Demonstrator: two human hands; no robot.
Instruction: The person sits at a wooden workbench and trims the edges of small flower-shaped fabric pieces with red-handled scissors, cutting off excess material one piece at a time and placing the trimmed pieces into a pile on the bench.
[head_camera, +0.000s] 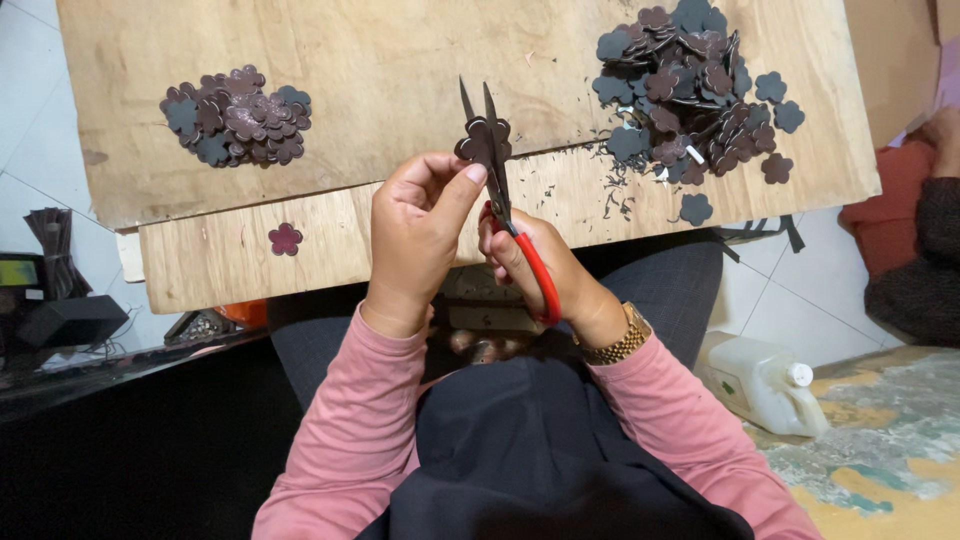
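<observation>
Far left on the wooden worktop lay a heap of dark flower-shaped cutouts. A single maroon cutout sat apart on the lower board, near its front edge. At centre, the left hand held one flower piece pinched between thumb and fingertips, grip closed on it, raised just above the worktop edge. The right hand was closed around red-handled snips, blades slightly parted and pointing up, touching the held piece. A gold watch was on the right wrist. To the right: a larger, looser pile of cutouts with dark trimmings scattered beside it. A white plastic jug stood on the floor.
</observation>
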